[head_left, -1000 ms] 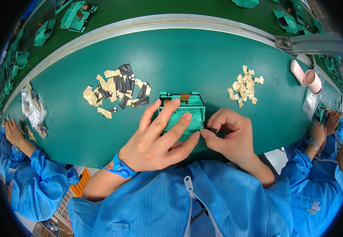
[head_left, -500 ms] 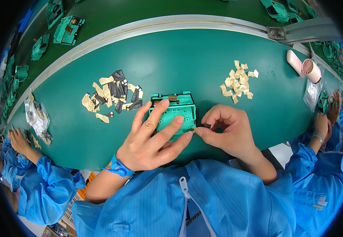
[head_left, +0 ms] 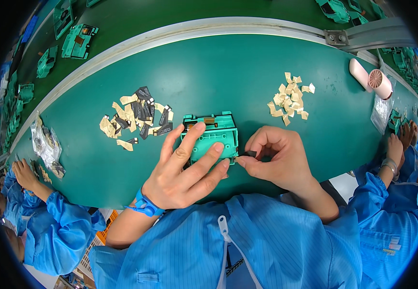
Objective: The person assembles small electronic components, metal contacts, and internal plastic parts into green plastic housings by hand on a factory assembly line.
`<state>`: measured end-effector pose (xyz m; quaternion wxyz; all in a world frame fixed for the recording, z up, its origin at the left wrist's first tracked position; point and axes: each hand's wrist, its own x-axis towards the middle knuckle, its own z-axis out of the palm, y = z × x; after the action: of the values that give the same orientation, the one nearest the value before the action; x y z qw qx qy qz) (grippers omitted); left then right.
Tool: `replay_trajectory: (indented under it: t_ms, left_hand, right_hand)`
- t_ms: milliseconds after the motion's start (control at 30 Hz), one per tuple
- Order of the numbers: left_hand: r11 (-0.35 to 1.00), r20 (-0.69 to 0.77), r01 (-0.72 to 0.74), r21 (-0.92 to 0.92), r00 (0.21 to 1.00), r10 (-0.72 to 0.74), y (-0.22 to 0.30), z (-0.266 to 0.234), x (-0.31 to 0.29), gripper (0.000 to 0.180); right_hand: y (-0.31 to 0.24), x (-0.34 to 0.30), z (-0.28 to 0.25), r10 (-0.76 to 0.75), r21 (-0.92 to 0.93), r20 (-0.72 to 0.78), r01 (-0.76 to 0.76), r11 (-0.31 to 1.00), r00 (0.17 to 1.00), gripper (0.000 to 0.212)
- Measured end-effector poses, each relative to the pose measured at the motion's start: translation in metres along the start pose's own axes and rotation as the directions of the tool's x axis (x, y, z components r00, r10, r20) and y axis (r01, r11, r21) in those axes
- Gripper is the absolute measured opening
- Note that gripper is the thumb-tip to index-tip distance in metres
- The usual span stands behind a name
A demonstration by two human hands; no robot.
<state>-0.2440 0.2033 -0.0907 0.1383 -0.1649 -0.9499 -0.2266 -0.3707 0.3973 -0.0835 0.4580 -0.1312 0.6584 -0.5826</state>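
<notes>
A green plastic housing (head_left: pixel 213 142) lies on the table in front of me, with a brown-gold flex strip (head_left: pixel 209 120) along its far edge. My left hand (head_left: pixel 182 166) holds it, fingers spread over its top and near side; the thumb is mostly hidden. At the housing's near right corner, my right hand (head_left: pixel 276 156) is closed in a pinch on a small black flex cable (head_left: pixel 250 153). Its pale end touches or nearly touches that corner; I cannot tell which. Most of the cable is hidden by the fingers.
Black flex cables and cream backing pieces (head_left: pixel 139 113) form a pile to the left. Cream paper scraps (head_left: pixel 290 98) lie at right, near a pink handheld fan (head_left: pixel 379 84). Clear plastic bags lie at both sides. Beyond a metal rail (head_left: pixel 194 24), green housings sit. Co-workers flank me.
My left index finger has drawn back slightly from the housing's near right corner. My right hand stays almost in place with the cable. Housings beyond the rail have shifted slightly left.
</notes>
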Motion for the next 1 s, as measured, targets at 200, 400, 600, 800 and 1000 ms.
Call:
replay_trajectory:
  t_ms: [200,400,600,800,1000]
  left_hand:
    - [1.0,-0.014,0.003,-0.002,1.0,-0.003,0.001,0.0,0.003,0.034]
    - [1.0,-0.012,-0.006,-0.01,1.0,0.006,0.0,0.0,0.003,0.034]
    - [1.0,-0.017,-0.004,0.02,1.0,0.004,0.002,0.001,0.003,0.033]
    - [0.996,0.069,0.012,0.083,0.997,-0.017,0.008,-0.004,0.013,0.043]
    - [0.997,0.1,0.072,0.036,0.992,-0.076,0.013,-0.002,0.019,0.035]
  right_hand:
    - [0.0,0.0,0.001,0.014,0.004,-0.01,-0.014,1.0,1.0,0.024]
    - [0.001,-0.001,0.008,-0.006,0.043,-0.096,0.01,0.999,0.995,0.024]
    - [0.002,-0.001,0.008,0.005,-0.024,-0.103,-0.007,1.0,0.995,0.025]
    - [0.005,-0.003,0.003,-0.299,-0.319,-0.166,0.236,0.918,0.94,0.019]
    - [0.012,0.001,0.009,-0.685,-0.764,-0.085,0.394,0.511,0.724,0.014]
